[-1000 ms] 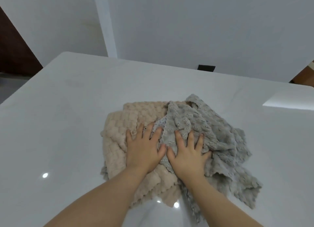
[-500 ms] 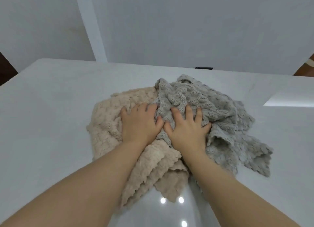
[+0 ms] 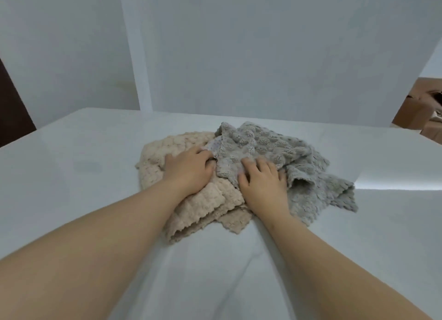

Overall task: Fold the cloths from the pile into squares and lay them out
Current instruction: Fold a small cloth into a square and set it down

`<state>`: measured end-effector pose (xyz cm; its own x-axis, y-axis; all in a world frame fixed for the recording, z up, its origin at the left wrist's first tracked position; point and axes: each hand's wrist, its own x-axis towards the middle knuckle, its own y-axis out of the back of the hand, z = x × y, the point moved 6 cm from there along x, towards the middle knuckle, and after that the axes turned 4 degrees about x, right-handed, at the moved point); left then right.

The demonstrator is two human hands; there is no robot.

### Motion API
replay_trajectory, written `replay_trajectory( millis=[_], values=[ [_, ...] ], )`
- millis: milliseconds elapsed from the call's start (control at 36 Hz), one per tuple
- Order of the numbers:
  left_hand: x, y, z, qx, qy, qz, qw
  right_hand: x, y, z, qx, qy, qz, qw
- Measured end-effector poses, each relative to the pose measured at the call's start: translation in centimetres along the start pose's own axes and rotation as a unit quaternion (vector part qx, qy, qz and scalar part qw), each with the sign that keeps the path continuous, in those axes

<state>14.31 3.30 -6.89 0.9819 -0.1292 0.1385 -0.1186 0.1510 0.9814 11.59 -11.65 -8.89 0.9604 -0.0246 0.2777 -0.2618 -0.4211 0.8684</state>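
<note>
Nubbly plush beige cloth (image 3: 191,207), grey cloth (image 3: 282,149); glossy smooth table (image 3: 83,188)

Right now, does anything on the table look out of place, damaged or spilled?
Nothing is damaged or spilled. The beige cloth and grey cloth lie crumpled in one overlapping heap, not yet folded, on the white table.

Right cloth (image 3: 275,147) partly atop left cloth (image 3: 157,161), on table (image 3: 71,176)
</note>
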Motion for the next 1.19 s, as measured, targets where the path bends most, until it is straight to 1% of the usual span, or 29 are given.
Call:
replay_trajectory(
  millis=[111,194,250,333,417,472,583,639,667,694,778,833,861,889,944,1000,1083,1194],
  values=[
    [-3.9,0.2,0.0,-0.029,0.024,0.036,0.999,-3.5,0.8,-0.5,-0.027,0.029,0.000,0.999],
    [-7.1,-0.9,0.1,-0.039,0.048,0.062,0.996,-5.7,0.9,-0.9,-0.025,0.036,-0.022,0.999],
    [-8.9,-1.5,0.4,-0.027,0.037,0.075,0.996,-6.7,0.9,-1.0,-0.018,0.036,-0.033,0.999],
    [-10.1,-1.3,0.1,-0.065,0.043,0.092,0.993,-7.4,1.1,-1.0,-0.001,0.035,-0.035,0.999],
    [-10.4,-1.2,-0.5,-0.080,0.043,0.110,0.990,-7.5,1.2,-0.9,0.022,0.030,-0.035,0.999],
    [-10.3,-1.0,-0.9,-0.129,0.048,0.130,0.982,-7.3,1.3,-0.8,0.023,0.033,-0.037,0.999],
    [-9.4,-0.1,-1.6,-0.248,0.061,0.169,0.952,-6.8,1.2,-0.6,0.028,0.032,-0.041,0.998],
    [-9.5,0.3,-1.9,-0.297,0.063,0.183,0.935,-6.6,1.2,-0.5,0.031,0.029,-0.041,0.998],
    [-9.7,0.4,-2.2,-0.333,0.074,0.188,0.921,-6.5,1.2,-0.4,0.031,0.028,-0.042,0.998],
    [-9.9,0.2,-2.8,-0.378,0.093,0.191,0.901,-6.5,1.2,-0.5,0.031,0.027,-0.042,0.998],
    [-10.7,-0.3,-4.9,-0.515,0.154,0.208,0.817,-6.7,1.3,-0.6,0.023,0.034,-0.028,0.999],
    [-11.4,-0.3,-6.2,-0.567,0.177,0.224,0.773,-6.9,1.4,-1.0,0.002,0.047,0.002,0.999],
    [-11.7,-0.1,-7.0,-0.573,0.187,0.238,0.762,-7.0,1.4,-1.4,-0.006,0.047,0.017,0.999],
    [-12.1,0.0,-7.8,-0.569,0.198,0.253,0.757,-7.2,1.5,-1.9,-0.010,0.047,0.036,0.998],
    [-12.8,0.3,-9.3,-0.554,0.216,0.276,0.755,-7.7,1.6,-3.3,-0.012,0.081,0.090,0.993],
    [-13.3,0.6,-10.6,-0.535,0.232,0.291,0.758,-8.1,1.4,-4.9,-0.023,0.120,0.111,0.986],
    [-14.2,1.1,-12.2,-0.513,0.244,0.303,0.766,-8.6,0.7,-7.4,-0.035,0.171,0.102,0.979],
    [-15.2,1.8,-13.6,-0.458,0.242,0.322,0.793,-9.1,-0.3,-10.0,-0.028,0.198,0.099,0.975]
  ],
)
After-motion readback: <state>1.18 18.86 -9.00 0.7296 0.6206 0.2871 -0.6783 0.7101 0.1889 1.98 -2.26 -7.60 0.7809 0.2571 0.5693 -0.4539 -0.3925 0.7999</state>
